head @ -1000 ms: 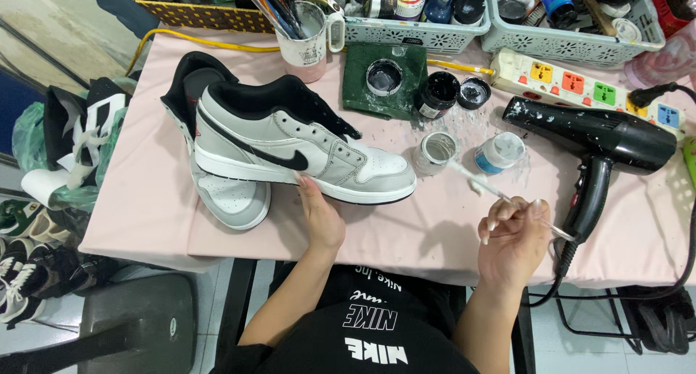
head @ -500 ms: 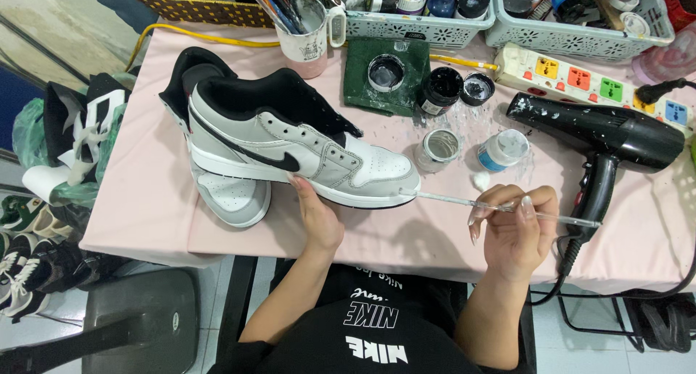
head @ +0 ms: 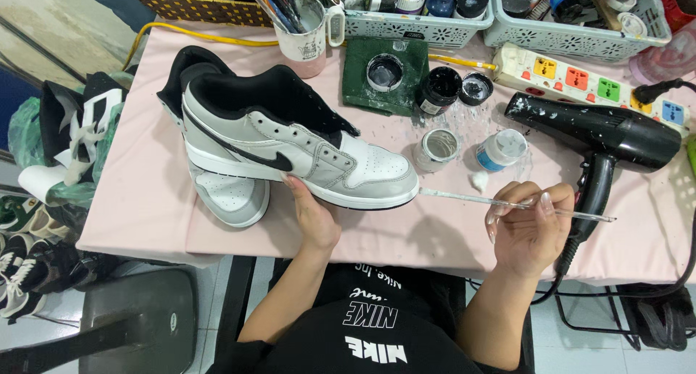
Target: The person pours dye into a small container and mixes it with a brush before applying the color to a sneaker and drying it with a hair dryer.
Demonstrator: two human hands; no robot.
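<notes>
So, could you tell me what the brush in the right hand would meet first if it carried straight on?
Probably the toe of the grey sneaker: the brush in the right hand points left at it.

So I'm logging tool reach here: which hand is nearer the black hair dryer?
Right. The right hand, holding a thin brush, sits just beside the hair dryer handle. The left hand is far across, on the grey sneaker.

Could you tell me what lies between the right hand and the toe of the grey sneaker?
In the head view, only the thin brush held by the right hand spans that stretch above bare pink cloth, tip nearly at the grey sneaker.
</notes>
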